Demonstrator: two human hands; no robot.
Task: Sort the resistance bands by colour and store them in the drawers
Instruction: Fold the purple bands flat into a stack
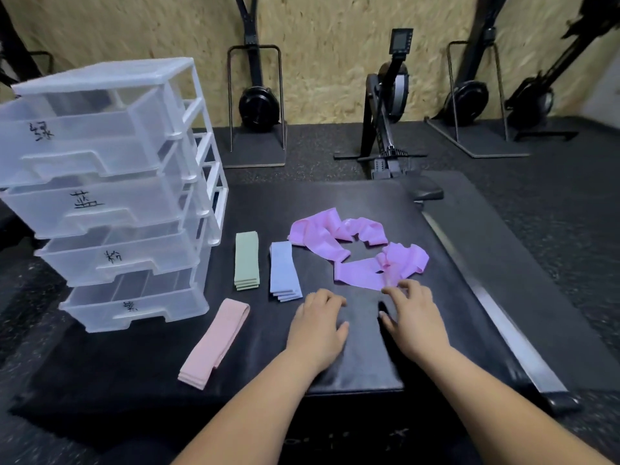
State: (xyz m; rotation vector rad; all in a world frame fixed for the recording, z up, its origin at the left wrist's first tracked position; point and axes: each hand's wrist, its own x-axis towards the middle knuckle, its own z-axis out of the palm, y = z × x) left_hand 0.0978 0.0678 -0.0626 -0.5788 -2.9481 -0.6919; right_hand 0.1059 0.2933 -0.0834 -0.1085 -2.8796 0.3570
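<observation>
On a black padded platform [335, 203] lie a neat stack of green bands [246, 261], a stack of pale blue bands [283, 271] and a stack of pink bands [216, 342] at the front left. Two crumpled purple latex bands [335, 234] [385, 268] lie in the middle. My left hand [317, 325] rests flat on the platform just right of the blue stack, holding nothing. My right hand [414, 315] has spread fingers whose tips touch the near edge of the nearer purple band. A clear plastic drawer tower [110, 193] stands at the left, its labelled drawers pulled partly out.
A metal rail [486, 307] runs along the platform's right side. Rowing machines [385, 105] and ski trainers [258, 105] stand on the black rubber floor against the chipboard wall behind.
</observation>
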